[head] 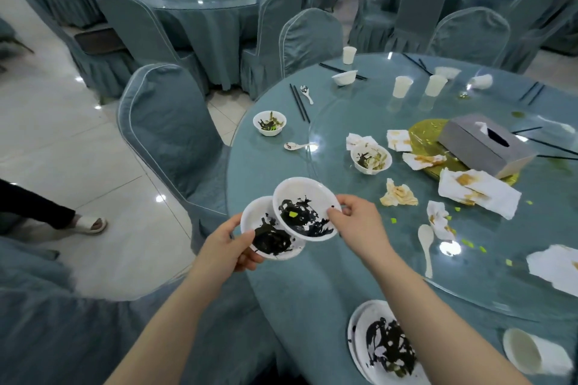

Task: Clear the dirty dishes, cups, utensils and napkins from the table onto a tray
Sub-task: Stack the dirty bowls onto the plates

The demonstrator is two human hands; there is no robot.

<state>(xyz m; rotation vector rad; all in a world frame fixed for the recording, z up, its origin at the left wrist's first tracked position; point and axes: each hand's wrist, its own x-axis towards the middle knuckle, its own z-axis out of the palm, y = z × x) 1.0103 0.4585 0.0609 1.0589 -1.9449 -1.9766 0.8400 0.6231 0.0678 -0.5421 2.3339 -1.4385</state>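
My left hand point(233, 244) grips a white plate smeared with black sauce point(266, 241) at the table's left edge. My right hand point(356, 222) pinches the rim of a second dirty white plate point(305, 208), which overlaps the first from above. More dirty plates point(387, 347) are stacked near the front edge. Two dirty bowls point(269, 122) point(371, 159), an empty bowl point(344, 77), spoons point(426, 244), chopsticks point(299, 102), paper cups point(402, 86) and stained napkins point(478, 192) lie across the table. No tray is in view.
A grey tissue box point(488, 144) stands on the glass turntable point(469, 291). A tipped cup point(531, 353) lies at the front right. Covered chairs point(169, 128) ring the table. A person's foot in a white sandal point(90, 223) is on the floor at left.
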